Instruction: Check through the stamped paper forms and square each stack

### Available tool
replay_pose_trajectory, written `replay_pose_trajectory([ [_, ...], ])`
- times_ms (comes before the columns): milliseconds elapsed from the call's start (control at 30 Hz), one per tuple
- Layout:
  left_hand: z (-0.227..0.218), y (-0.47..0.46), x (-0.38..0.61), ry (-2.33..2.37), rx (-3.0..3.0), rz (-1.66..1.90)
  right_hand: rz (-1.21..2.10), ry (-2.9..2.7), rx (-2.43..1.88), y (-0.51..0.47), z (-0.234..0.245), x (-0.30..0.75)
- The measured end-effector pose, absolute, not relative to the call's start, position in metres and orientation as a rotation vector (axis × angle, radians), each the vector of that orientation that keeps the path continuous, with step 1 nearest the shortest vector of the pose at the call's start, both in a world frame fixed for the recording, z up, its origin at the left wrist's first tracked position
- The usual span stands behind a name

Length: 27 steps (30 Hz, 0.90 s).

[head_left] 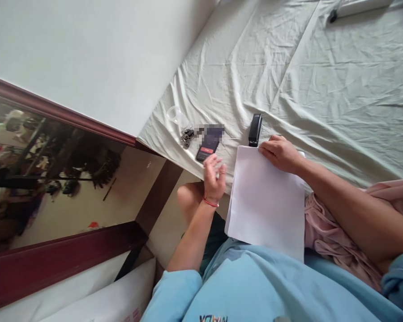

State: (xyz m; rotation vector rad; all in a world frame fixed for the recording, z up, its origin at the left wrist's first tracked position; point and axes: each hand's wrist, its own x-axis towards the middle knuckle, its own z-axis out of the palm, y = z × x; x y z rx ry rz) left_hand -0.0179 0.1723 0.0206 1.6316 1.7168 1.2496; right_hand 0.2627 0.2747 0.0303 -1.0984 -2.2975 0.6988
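Note:
A stack of white paper sheets (268,197) lies across my lap, its top edge resting on the bed. My right hand (280,153) is closed on the top right corner of the stack, thumb and fingers pressed together. Just beyond the top edge stands a black stapler (255,129), apart from my fingers. My left hand (215,176) is raised off the paper with loosely bent fingers apart and nothing in them. Nearest to it is a dark phone (206,152), its screen partly blurred out; whether the fingertips touch it I cannot tell.
A clear plastic cup (175,115) and a cluster of small dark metal pieces (187,136) lie left of the phone. Wrinkled pale sheet (289,58) covers the bed. A white wall and a dark-framed mirror (53,179) are at left. Pink cloth (325,230) bunches beneath my right arm.

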Motion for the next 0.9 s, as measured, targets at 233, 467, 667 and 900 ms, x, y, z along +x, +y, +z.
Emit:
replay_pose_trajectory([
  [233, 0.036, 0.151, 0.011, 1.604, 1.453, 0.936, 0.602, -2.236, -1.049, 0.272, 0.037, 0.262],
  [467, 0.047, 0.153, 0.024, 1.806, 1.560, 0.740, 0.579, -2.237, -1.097, 0.271, 0.039, 0.260],
  [667, 0.057, 0.161, 0.031, 1.921, 1.511, 0.606, 0.560, -2.222, -1.272, 0.276, 0.038, 0.260],
  [900, 0.057, 0.169, 0.027, 2.174, 1.651, 0.405, 0.602, -1.705, -1.038, 0.266, 0.118, 0.292],
])
